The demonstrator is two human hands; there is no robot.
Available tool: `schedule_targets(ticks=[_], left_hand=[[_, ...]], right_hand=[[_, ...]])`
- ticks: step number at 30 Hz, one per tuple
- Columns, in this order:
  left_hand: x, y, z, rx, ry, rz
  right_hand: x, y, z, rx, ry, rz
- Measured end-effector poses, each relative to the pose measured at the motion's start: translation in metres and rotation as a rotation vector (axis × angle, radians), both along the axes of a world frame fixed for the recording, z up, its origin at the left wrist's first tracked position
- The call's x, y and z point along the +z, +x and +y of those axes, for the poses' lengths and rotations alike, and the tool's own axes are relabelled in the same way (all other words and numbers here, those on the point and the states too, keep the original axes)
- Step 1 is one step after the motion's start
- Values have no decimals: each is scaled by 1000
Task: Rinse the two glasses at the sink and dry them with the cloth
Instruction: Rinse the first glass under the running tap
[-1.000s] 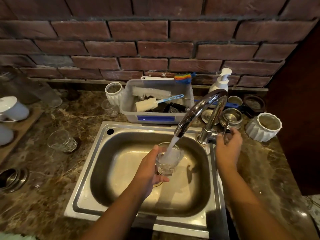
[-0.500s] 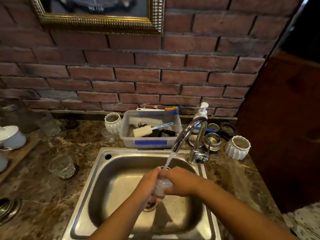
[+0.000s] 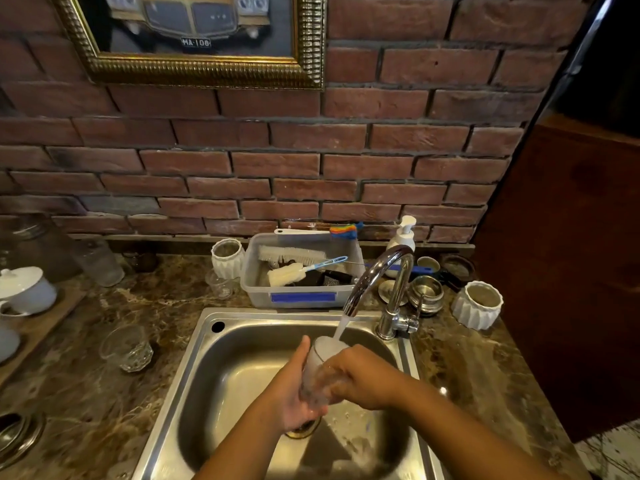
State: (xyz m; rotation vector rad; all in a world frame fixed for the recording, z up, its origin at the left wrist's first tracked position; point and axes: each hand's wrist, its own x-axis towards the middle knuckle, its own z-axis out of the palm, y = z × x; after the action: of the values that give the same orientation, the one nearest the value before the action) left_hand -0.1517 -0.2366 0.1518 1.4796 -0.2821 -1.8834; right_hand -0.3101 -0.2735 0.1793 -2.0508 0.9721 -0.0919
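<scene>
A second ago the right hand was at the lever of the curved chrome tap; it is now being wrapped round the clear drinking glass, which was then being gripped by the left hand alone. Both hands are now being closed on the glass, the left from behind and beneath, the right across its front. By this it is judged that the water is being left running and that rubbing of the first glass is being begun, so the rinse is only partly done.

The glass is being held over the bowl of the stainless steel sink, above the drain, with the stream being taken in at its mouth. Its long axis is being kept near upright but leaned, with the mouth pointing up and away towards the spout and the base down towards the person.

The second clear faceted glass is being left on the brown marbled tabletop, well to the left of the sink and not yet rinsed. No cloth is being shown in the view.
</scene>
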Motion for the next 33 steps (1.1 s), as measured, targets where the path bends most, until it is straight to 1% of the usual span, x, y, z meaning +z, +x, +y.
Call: schedule_targets(ticks=[2,4,6,7,9,10,11,12,14,15,17,19,20,21,22,23,24,25,27,28,29,30,31,32,33], left_hand=[[-8,-3,-1,12,46,86],[-12,-10,-4,35,72,85],[-14,-18,-9,62,36,-42],[-14,-24,-10,55,-2,-159],[-19,-31,-13,38,-108,-407],[-21,-33,-13,36,-170,-489],[-24,-33,-11,43,-233,-517],[-25,-32,-8,54,-285,-501],[-22,-29,-3,81,-305,-419],[-21,-27,-2,110,-260,-353],[-20,-20,-3,137,-129,-130],[-22,-8,-6,107,-28,124],[-26,-2,-8,86,-3,227],[-28,2,-8,56,9,271],[-30,3,-10,40,15,273],[-30,0,-11,62,15,231],[-32,-5,-12,109,-5,154],[-33,-11,-14,162,-52,36],[-29,-24,-13,190,-167,-209],[-30,-26,-12,174,-218,-272],[-30,-27,-9,155,-252,-299],[-32,-26,-8,139,-265,-307],[-33,-23,-8,130,-261,-306],[-33,-19,-9,124,-244,-276],[-30,-16,-9,124,-209,-204]], right_hand=[[-2,-3,3,-68,77,-91],[-8,-6,5,-163,113,-131],[-15,-5,6,-270,157,-162],[-16,-3,7,-314,207,-190],[-19,1,7,-412,387,-285],[-20,3,7,-483,500,-333],[-21,4,8,-552,591,-354],[-21,5,8,-596,646,-371],[-21,4,8,-570,625,-377],[-21,4,8,-509,561,-354],[-17,2,7,-320,318,-245],[-14,-1,3,-90,76,-121],[-14,-2,1,7,-4,-72],[-14,-2,1,60,-46,-46],[-15,-2,1,54,-59,-46],[-19,-1,3,3,-56,-79],[-20,2,7,-88,-30,-142],[-22,6,12,-212,19,-227],[-24,17,18,-503,176,-368],[-24,20,19,-624,292,-391],[-22,23,19,-696,421,-413],[-21,23,18,-720,517,-432],[-19,22,16,-703,557,-436],[-18,21,15,-653,523,-408],[-18,18,13,-566,420,-350]])
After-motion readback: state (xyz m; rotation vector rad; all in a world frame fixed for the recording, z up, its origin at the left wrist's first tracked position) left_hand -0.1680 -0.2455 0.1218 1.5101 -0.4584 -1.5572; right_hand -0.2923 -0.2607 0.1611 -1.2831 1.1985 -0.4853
